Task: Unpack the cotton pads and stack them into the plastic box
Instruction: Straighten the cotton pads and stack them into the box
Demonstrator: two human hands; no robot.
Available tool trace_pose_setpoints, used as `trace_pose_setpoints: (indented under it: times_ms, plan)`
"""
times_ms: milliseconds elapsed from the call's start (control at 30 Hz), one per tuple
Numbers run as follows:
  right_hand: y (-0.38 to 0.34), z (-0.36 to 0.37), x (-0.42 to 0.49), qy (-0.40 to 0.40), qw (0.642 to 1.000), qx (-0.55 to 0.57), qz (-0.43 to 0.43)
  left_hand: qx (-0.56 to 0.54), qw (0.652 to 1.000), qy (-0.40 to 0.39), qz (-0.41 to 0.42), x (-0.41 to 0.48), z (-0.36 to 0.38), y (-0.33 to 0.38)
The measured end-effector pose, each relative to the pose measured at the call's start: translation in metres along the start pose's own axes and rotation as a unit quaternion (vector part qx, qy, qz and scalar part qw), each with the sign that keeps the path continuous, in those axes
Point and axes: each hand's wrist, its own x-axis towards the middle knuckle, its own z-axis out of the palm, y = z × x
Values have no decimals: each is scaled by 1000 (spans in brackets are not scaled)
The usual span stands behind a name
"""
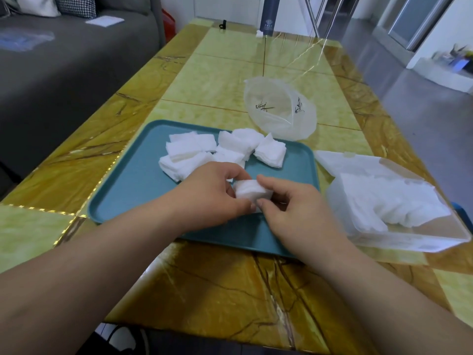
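A small stack of white cotton pads (pixel 249 192) is pinched between my left hand (pixel 215 196) and my right hand (pixel 294 208), just above the teal tray (pixel 122 198). Both hands grip it from opposite sides. Several more piles of loose cotton pads (pixel 220 149) lie on the far half of the tray. To the right stands the clear plastic box (pixel 409 239), its lid (pixel 340 162) swung open toward the tray, with white pads (pixel 389 201) lying inside. The pads' translucent plastic bag (pixel 279 108) sits open and empty behind the tray.
Everything rests on a glossy yellow-green marble table (pixel 230 290). A dark cylinder (pixel 270 15) and a small black object (pixel 223 24) stand at the far end. A grey sofa (pixel 64 60) runs along the left; bare floor lies to the right.
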Motion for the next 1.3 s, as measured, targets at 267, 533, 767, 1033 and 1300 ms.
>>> trace_pose_setpoints:
  times_ms: [267, 533, 767, 1033, 1300]
  plan:
    - [-3, -1, 1, 17, 997, -66, -26, 120, 992, 32, 29, -2, -3, 1]
    - [-17, 5, 12, 27, 998, -46, -27, 151, 980, 120, 40, -12, -23, -3]
    - [-22, 10, 17, 38, 998, 24, 48, 284, 946, 146, -58, -1, -53, -28]
    - [-20, 5, 19, 63, 994, 61, 61, 245, 968, 44, -21, -11, -33, -19]
    - [-17, 1, 20, 112, 990, 71, 44, 254, 963, 73, -45, -16, -38, -11]
